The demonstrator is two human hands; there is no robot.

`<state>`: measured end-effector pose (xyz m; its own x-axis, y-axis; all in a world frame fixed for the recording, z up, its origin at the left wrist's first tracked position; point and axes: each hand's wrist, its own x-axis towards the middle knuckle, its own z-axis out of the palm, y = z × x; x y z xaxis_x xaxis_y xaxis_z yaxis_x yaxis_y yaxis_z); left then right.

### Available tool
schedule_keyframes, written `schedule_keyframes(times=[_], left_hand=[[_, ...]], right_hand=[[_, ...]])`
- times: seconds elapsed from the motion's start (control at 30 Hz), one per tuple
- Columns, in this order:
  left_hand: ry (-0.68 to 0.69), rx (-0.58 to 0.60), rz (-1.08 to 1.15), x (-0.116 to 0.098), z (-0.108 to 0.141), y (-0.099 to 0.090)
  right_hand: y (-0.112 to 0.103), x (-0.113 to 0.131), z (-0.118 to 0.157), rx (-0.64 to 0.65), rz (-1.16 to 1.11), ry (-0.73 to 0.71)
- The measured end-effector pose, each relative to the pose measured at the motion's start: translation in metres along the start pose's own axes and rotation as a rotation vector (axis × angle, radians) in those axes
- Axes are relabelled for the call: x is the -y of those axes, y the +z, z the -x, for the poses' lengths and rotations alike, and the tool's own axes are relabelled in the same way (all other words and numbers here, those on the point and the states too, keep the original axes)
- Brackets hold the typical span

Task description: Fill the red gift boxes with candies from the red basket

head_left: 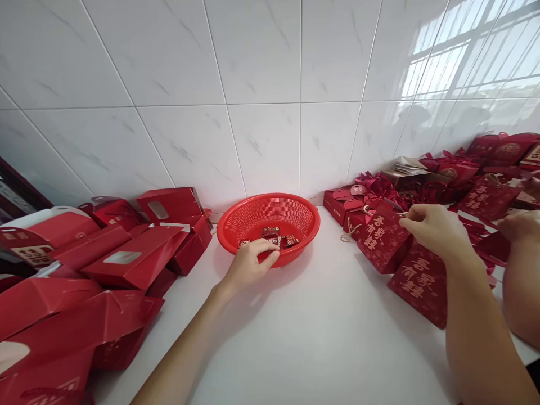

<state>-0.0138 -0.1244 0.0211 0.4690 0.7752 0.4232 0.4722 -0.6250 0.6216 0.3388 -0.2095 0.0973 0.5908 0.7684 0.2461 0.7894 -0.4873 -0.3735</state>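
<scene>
My left hand (252,263) reaches over the front rim of a red plastic strainer basket (230,225). Its thumb and forefinger are apart, close to a few small dark-red wrapped candies (270,231) in the bottom; the other fingers are partly hidden, and I see nothing held. On the right, my right hand (434,229) pinches the top edge of a red gift box (379,239) with gold characters and a thin cord. A second matching red gift box (422,281) leans beside it, under my right wrist.
Red cardboard boxes (122,259) are heaped on the left. More red boxes with ribbons (379,191) line the right side by the tiled wall (270,146). Another person's hand (521,228) works at the far right. White tabletop (304,326) lies in front.
</scene>
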Motion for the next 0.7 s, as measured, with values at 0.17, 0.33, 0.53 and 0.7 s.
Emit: schedule_keyframes(times=[0.17, 0.33, 0.53, 0.7], left_hand=[[0.005, -0.006, -0.019, -0.001, 0.001, 0.000], [0.019, -0.004, -0.034, 0.001, 0.001, 0.001], [-0.006, 0.005, -0.051, 0.001, 0.002, 0.002], [-0.019, 0.005, -0.057, -0.001, 0.002, 0.003]], right_hand=[[0.011, 0.006, -0.005, 0.001, 0.098, -0.032], [0.035, 0.004, -0.013, 0.027, 0.112, -0.082], [0.028, 0.004, -0.011, 0.036, 0.141, 0.031], [0.019, 0.000, -0.013, 0.072, 0.155, 0.106]])
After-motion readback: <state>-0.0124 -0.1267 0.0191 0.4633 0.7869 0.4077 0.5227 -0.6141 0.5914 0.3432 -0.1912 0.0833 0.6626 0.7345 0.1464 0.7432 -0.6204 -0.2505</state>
